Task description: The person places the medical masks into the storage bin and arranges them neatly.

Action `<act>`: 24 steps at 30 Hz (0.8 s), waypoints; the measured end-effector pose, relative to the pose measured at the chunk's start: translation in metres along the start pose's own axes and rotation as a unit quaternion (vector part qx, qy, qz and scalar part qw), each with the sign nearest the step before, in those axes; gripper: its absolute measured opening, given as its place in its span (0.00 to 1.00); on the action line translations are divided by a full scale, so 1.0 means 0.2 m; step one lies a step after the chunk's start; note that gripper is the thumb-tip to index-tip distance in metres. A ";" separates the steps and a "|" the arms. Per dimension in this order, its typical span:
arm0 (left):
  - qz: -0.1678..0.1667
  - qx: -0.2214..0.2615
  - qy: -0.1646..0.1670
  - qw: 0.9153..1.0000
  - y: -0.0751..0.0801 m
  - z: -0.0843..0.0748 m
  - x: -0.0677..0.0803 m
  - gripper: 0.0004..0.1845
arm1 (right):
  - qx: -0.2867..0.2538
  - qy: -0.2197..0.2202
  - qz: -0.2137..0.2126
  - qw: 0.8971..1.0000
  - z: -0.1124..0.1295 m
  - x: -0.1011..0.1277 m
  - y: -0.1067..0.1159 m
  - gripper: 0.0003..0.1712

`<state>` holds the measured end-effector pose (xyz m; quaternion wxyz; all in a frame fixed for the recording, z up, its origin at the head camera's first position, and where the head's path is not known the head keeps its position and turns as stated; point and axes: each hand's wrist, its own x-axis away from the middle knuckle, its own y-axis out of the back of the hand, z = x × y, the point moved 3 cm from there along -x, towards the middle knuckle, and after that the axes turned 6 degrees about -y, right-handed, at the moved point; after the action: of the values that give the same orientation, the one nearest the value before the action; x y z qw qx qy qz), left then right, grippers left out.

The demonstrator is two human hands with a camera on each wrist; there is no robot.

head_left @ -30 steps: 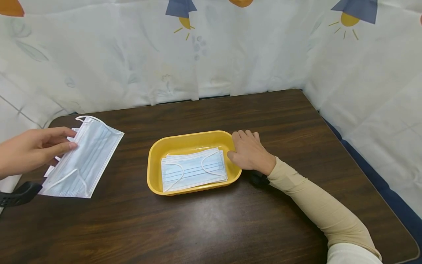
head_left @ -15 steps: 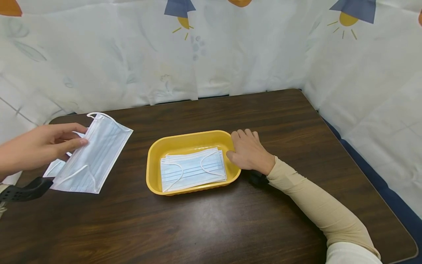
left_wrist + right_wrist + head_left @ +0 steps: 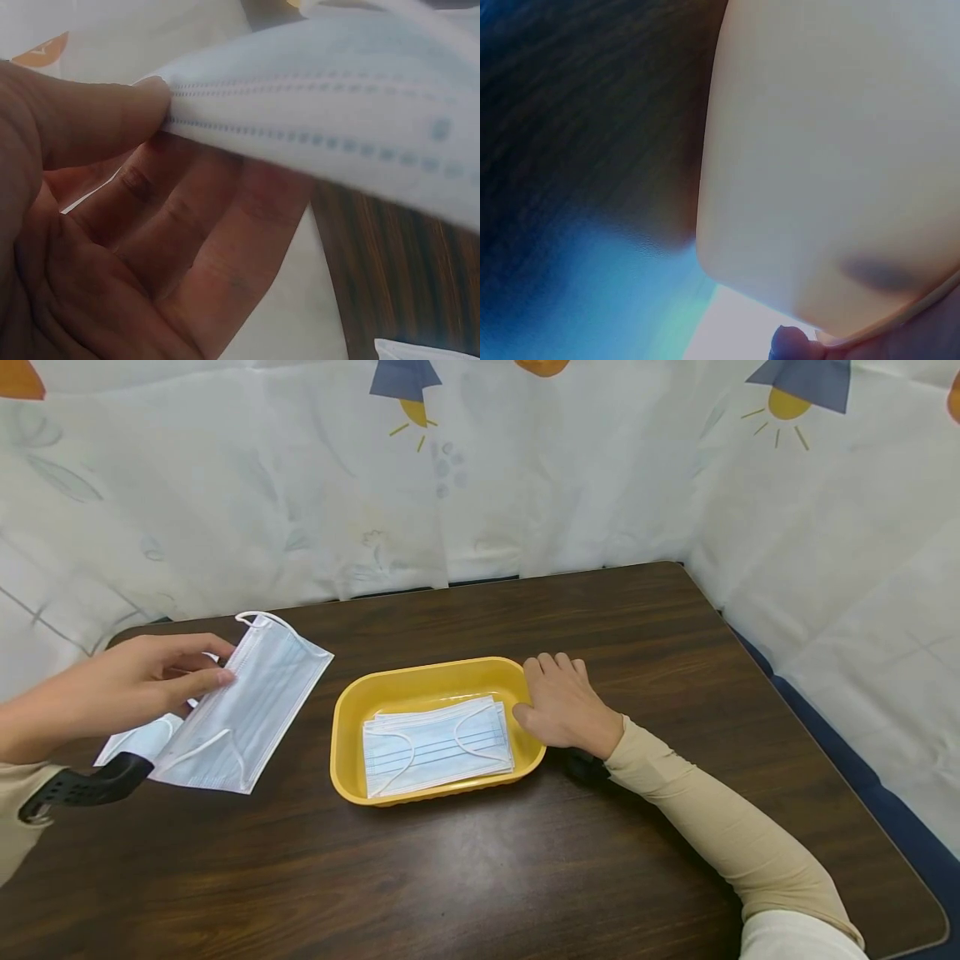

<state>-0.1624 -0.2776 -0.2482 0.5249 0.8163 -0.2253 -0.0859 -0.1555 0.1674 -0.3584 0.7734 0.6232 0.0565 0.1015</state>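
At the left of the head view, my left hand (image 3: 161, 681) pinches a pale blue pleated face mask (image 3: 255, 710) by its edge, holding it tilted above the table. Thumb (image 3: 112, 120) on top and fingers beneath grip the mask in the left wrist view. Behind it, partly hidden, another mask (image 3: 138, 739) lies on the table. A yellow plastic basin (image 3: 348, 727) stands mid-table, with a small stack of face masks (image 3: 438, 747) inside, ear loops on top. My right hand (image 3: 566, 706) holds the basin's right rim; the right wrist view shows mostly its outer wall (image 3: 817, 150).
The dark wood-grain table (image 3: 465, 877) runs back to a white printed curtain (image 3: 525, 485), which also hangs along the right side. A black strap (image 3: 90, 785) is round the left wrist.
My left hand has moved to the right with the face mask, closer to the basin. More of the mask lying on the table shows. The right hand and the basin have stayed in place.
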 end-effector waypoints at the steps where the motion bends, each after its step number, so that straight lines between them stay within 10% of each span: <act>1: 0.000 -0.003 0.000 1.000 0.00 -0.01 0.00 0.14 | 0.000 0.001 -0.002 1.000 0.00 0.00 0.00 0.16; 24: 0.004 0.003 -0.022 1.000 0.01 -0.19 -0.10 0.13 | 0.024 0.013 -0.039 0.999 0.01 0.02 0.01 0.20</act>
<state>-0.1659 -0.2387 -0.2325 0.5173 0.8151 -0.2406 -0.1010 -0.1516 0.1658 -0.3558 0.7609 0.6375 0.0930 0.0777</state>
